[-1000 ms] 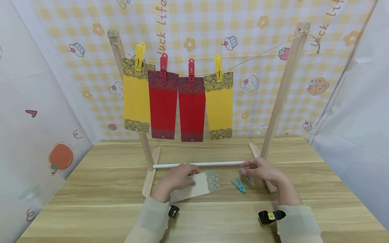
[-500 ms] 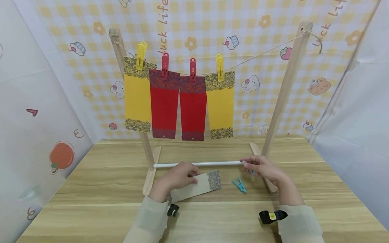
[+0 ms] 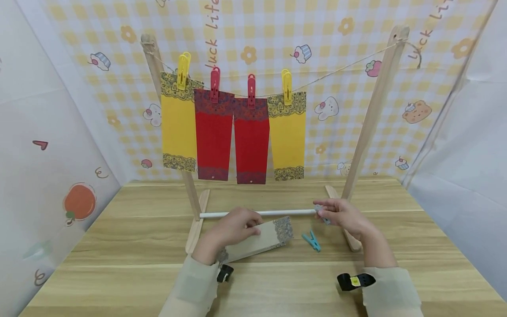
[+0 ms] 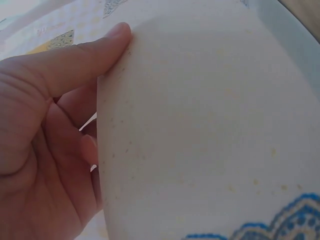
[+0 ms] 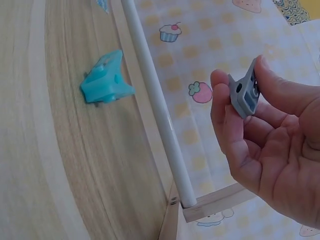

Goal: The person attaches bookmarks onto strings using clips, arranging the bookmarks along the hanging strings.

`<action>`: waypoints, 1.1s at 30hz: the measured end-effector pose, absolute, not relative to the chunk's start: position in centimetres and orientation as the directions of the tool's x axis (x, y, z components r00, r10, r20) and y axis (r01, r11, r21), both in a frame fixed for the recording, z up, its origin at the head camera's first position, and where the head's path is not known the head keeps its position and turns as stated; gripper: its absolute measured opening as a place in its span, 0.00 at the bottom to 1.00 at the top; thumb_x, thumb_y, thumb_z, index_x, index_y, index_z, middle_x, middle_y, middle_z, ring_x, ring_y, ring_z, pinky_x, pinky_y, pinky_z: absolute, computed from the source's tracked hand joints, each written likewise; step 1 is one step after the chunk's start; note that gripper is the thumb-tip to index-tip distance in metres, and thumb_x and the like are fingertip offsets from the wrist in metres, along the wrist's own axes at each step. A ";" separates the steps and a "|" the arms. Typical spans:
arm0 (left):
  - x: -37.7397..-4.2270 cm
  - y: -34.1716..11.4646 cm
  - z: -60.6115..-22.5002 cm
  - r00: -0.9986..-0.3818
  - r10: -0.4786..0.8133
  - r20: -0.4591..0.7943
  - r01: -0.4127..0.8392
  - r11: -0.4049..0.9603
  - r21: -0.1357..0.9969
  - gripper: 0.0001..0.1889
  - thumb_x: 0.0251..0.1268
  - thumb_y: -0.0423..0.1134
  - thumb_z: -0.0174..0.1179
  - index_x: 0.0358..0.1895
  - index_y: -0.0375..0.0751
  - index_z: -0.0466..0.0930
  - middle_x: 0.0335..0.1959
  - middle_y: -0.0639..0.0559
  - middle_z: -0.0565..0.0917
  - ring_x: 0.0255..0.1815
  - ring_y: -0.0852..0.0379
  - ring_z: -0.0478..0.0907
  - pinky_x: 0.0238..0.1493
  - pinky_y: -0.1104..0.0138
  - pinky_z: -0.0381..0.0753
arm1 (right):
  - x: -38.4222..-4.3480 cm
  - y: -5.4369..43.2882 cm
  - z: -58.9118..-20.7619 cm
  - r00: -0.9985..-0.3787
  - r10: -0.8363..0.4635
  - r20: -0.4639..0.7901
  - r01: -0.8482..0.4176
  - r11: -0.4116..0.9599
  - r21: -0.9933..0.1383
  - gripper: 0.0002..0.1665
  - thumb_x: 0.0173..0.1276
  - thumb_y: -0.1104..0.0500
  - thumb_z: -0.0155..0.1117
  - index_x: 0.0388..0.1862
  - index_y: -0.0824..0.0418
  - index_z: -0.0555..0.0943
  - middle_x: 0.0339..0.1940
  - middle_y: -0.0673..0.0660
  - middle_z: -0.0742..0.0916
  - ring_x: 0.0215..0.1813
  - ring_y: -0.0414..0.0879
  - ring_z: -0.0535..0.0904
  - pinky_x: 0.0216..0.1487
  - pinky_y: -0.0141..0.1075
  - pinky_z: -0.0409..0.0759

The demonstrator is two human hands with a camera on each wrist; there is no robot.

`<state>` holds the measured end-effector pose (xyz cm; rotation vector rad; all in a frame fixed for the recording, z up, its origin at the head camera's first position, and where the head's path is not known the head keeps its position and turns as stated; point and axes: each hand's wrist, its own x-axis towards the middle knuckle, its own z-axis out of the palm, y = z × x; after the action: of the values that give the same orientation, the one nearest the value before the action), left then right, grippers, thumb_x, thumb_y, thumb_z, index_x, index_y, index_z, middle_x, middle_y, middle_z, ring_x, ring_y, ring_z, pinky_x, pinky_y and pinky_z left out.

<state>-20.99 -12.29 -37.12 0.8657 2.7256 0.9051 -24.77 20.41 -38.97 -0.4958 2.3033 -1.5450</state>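
Note:
My left hand pinches a cream paper card with lace-patterned ends by its far long edge. In the left wrist view the thumb lies over the face of the card, and blue scalloped pattern shows at its lower end. My right hand pinches a grey clothespin between thumb and fingertips, close to the right end of the white bar. A teal clothespin lies on the table between the two hands.
A wooden stand with a right post and a white crossbar carries a twine line. Two yellow cards and two red cards hang from it by yellow and red clothespins. A checked cloth hangs behind.
The cream card's right end has lifted and tilted up in my left hand. My right hand has raised the grey clothespin slightly. The teal clothespin has stayed put.

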 end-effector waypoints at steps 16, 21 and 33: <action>-20.6 -11.9 -36.2 -0.811 0.576 0.105 0.507 0.602 0.617 0.06 0.68 0.34 0.63 0.44 0.42 0.86 0.43 0.51 0.89 0.46 0.56 0.86 0.49 0.61 0.84 | -23.8 20.0 -36.9 -0.913 -0.409 0.003 -0.125 0.272 -0.954 0.27 0.78 0.60 0.53 0.69 0.76 0.66 0.44 0.53 0.83 0.46 0.39 0.81 0.49 0.29 0.81; -20.8 -11.6 -36.1 -0.816 0.566 0.117 0.506 0.602 0.617 0.05 0.67 0.34 0.63 0.42 0.44 0.86 0.41 0.54 0.89 0.44 0.59 0.86 0.47 0.65 0.83 | -23.6 19.6 -36.4 -0.921 -0.389 0.014 -0.107 0.221 -0.969 0.29 0.77 0.59 0.55 0.70 0.75 0.65 0.48 0.56 0.81 0.46 0.39 0.82 0.53 0.30 0.81; -21.2 -10.6 -35.5 -0.814 0.558 0.164 0.504 0.536 0.677 0.09 0.68 0.35 0.63 0.49 0.41 0.85 0.45 0.51 0.88 0.46 0.57 0.85 0.50 0.63 0.83 | -22.5 19.1 -35.0 -0.944 -0.315 0.095 -0.150 0.154 -0.977 0.28 0.76 0.59 0.58 0.67 0.75 0.66 0.42 0.45 0.85 0.46 0.37 0.85 0.50 0.28 0.83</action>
<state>-21.17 -10.63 -35.49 0.9314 2.6900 1.1485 -22.47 19.06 -35.02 -0.4635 2.2835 -1.9069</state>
